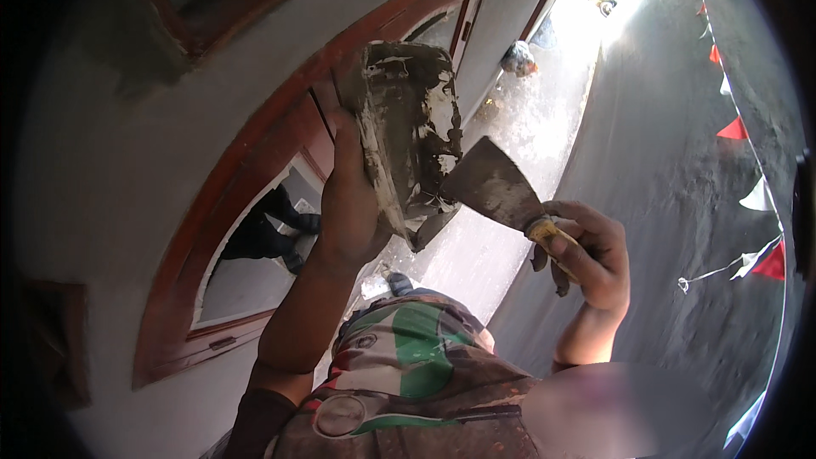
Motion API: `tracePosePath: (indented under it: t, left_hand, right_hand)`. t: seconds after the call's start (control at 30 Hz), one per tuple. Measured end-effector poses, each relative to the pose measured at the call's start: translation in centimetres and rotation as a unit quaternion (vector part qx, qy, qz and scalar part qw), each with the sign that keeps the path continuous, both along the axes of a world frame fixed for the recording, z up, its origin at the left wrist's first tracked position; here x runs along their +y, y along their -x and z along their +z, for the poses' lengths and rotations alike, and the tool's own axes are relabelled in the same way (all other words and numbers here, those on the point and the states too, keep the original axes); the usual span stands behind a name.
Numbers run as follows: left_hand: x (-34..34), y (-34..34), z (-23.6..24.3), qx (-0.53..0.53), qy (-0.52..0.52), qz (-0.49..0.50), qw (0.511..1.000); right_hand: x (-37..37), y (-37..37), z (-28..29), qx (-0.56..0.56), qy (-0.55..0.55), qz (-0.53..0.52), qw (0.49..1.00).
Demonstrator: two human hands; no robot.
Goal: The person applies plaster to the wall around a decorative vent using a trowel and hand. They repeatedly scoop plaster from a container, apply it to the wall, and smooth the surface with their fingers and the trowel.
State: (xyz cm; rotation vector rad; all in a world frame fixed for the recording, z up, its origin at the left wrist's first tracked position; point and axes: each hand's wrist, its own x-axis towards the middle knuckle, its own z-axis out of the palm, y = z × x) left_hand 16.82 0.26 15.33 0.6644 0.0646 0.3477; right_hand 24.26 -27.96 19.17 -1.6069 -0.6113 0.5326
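My left hand [350, 204] is closed round the side of a mud pan [393, 127], holding it up in front of me. The pan is oblong and crusted with grey and whitish plaster. In my right hand [599, 255] is a putty knife [497, 185], its yellowish handle gripped between thumb and fingers. The wide, grey-smeared blade points up and left, with its edge at the pan's lower right side. Whether blade and pan touch, I cannot tell.
A red-brown framed door or window [246, 136] with glass panes stands in the pale wall at left. To the right runs a dark grey wall [663, 161], with a string of red and white pennants [733, 129]. A bag-like bundle [518, 59] lies on the pale walkway [552, 110].
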Motion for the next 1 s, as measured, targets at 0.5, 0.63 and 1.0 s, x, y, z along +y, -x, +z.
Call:
tracePosePath:
  t: [0.5, 0.63, 1.0]
  left_hand:
    - [0.2, -1.1, -1.7, 0.058, -0.084, 0.062, 0.993]
    - [0.2, -1.8, -2.5, 0.047, -0.097, 0.049, 0.993]
    - [0.1, -3.4, -5.0, 0.091, -0.213, 0.16, 0.96]
  right_hand:
    - [2.0, -0.8, -0.1, -0.067, 0.059, 0.058, 0.994]
    - [1.8, -1.5, -1.4, -0.089, 0.052, 0.1, 0.99]
    - [2.2, -2.5, -2.6, 0.195, 0.077, 0.104, 0.972]
